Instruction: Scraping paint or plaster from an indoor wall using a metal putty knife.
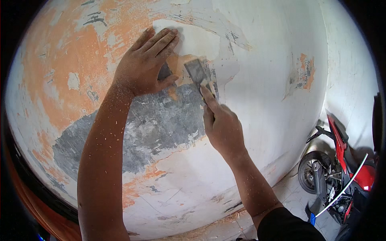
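My right hand (221, 120) grips a scraper (196, 71) with a wide flat metal blade, its index finger stretched along the tool towards the blade. The blade points up and left over a wall (259, 90) with peeling paint, near the edge of a bare grey patch (162, 117). To the left, my left hand (149, 61) lies flat on the wall, fingers spread, beside a white patch (199, 36) and above the grey one. Orange paint (84, 45) shows over much of the wall's left side. Dust and small flakes cling to my left hand and forearm.
A red and black motorcycle (340, 156) stands at the lower right, with a thin white stick (345, 186) across the view in front of it. Floor tiles (294, 192) with debris run along the wall's foot. Orange cloth (45, 214) hangs at the lower left.
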The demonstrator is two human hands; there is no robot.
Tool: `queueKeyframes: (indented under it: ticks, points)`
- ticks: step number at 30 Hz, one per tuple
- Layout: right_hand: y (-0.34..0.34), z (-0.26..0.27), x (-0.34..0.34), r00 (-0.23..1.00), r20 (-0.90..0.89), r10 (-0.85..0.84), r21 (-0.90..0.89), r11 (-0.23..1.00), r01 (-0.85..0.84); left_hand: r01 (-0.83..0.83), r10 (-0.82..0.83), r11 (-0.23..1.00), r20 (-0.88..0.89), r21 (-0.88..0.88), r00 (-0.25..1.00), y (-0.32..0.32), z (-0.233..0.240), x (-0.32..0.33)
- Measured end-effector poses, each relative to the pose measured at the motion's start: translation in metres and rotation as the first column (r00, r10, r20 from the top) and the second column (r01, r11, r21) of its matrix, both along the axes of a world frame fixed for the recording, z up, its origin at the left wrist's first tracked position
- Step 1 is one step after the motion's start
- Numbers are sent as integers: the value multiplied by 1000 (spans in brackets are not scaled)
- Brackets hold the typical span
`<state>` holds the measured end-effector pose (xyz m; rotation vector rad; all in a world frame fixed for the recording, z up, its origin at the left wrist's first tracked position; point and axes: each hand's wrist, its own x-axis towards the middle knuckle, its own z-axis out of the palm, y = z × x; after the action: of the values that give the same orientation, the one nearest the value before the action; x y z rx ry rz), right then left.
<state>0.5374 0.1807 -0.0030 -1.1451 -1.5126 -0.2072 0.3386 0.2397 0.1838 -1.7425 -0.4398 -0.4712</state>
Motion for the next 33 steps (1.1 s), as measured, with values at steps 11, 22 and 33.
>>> queueKeyframes:
  ticks: [11, 22, 33]
  points:
    - [-9, 16, -6, 1000, -16, 24, 36, 999, -24, 5, -38, 987, 198, 162, 980, 1, -5, -3]
    - [-11, 11, 0, 999, 48, 11, -25, 1000, -10, 63, -74, 996, 189, 63, 979, 0, -1, -9]
    - [-6, 9, -2, 994, -63, 90, -23, 996, -92, -96, 96, 995, 88, 0, 992, -18, 4, -21]
